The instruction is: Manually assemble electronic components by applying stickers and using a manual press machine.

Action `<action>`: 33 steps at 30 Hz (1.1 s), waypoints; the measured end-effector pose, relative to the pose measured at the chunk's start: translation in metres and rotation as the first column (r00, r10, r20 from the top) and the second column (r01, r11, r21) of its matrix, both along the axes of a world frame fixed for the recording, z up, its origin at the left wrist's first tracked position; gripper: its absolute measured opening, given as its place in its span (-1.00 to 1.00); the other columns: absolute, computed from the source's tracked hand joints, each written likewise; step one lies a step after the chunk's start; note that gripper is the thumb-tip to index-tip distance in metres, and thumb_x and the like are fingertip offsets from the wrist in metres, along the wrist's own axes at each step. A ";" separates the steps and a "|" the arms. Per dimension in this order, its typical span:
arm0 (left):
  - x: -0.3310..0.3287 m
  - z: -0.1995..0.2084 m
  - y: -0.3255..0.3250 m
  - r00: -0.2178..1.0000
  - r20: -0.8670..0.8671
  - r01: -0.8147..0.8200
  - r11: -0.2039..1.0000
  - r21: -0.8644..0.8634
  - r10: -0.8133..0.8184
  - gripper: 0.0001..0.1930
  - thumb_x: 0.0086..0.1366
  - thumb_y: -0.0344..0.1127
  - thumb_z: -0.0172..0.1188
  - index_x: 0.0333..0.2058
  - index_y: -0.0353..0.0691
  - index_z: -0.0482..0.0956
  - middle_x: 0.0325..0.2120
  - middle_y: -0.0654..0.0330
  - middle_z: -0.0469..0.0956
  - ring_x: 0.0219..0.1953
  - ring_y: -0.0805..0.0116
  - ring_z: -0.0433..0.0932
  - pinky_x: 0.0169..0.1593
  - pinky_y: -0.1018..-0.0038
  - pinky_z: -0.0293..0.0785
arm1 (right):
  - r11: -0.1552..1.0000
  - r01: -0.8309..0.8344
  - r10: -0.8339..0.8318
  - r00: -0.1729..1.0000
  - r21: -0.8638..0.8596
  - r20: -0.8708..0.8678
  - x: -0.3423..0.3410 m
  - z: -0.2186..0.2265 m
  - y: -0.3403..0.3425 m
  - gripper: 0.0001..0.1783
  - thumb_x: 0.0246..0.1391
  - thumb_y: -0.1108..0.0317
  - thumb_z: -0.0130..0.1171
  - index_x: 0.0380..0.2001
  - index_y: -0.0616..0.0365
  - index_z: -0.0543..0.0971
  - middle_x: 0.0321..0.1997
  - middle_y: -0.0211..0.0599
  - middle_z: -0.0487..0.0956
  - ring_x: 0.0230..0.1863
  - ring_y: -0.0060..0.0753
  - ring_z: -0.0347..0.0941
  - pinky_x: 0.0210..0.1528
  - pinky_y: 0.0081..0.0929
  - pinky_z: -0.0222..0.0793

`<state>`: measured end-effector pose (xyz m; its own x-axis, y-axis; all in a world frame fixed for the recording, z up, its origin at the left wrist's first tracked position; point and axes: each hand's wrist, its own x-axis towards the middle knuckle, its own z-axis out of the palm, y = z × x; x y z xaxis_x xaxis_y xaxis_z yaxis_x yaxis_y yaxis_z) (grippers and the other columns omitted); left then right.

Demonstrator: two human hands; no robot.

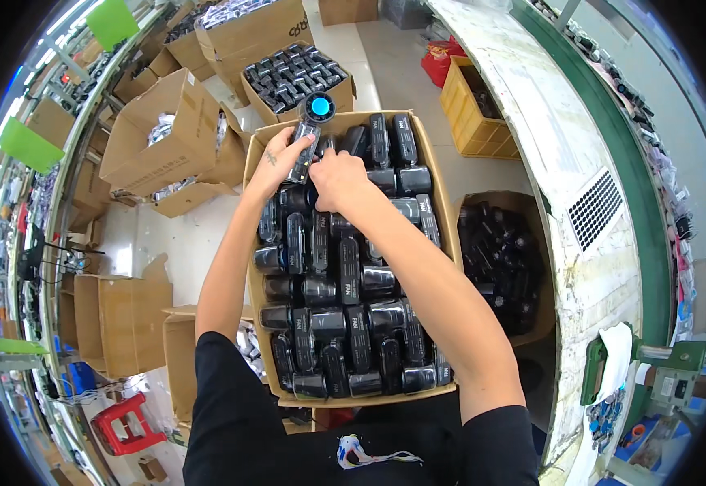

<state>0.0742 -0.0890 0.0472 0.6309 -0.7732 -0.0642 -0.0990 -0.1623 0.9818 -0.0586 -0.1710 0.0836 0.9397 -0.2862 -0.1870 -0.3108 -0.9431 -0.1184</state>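
Observation:
A black handheld fan (304, 154) with a round head and a bright blue centre is in my left hand (276, 160). My left thumb and fingers are closed around its handle, near the far end of a large cardboard box (453, 235). Just right of the handle, my right hand (341, 180) is closed with its fingers curled in; what they grip is hidden. Below both hands, the box is packed with rows of black fans in clear covers (351, 271), some upright and some lying crosswise.
Beyond stands another carton of dark fans (295, 77). Open cartons (162, 134) and a red stool (128, 425) are on the left. To the right are a yellow crate (470, 113), a carton of black parts (499, 251) and a long white worktable (568, 267) beside a green belt.

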 end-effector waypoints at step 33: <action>-0.046 0.015 -0.001 0.827 0.560 -0.123 0.963 0.241 -0.035 -0.39 0.26 -0.14 0.09 0.19 -0.38 0.26 -0.04 -0.31 0.43 0.06 -0.19 0.41 0.19 0.21 0.28 | 0.948 -0.242 0.133 0.892 0.207 0.432 -0.071 -0.006 -0.071 -0.56 -0.28 0.23 0.34 -0.25 0.11 0.50 -0.17 -0.16 0.60 -0.02 -0.05 0.43 0.07 -0.24 0.33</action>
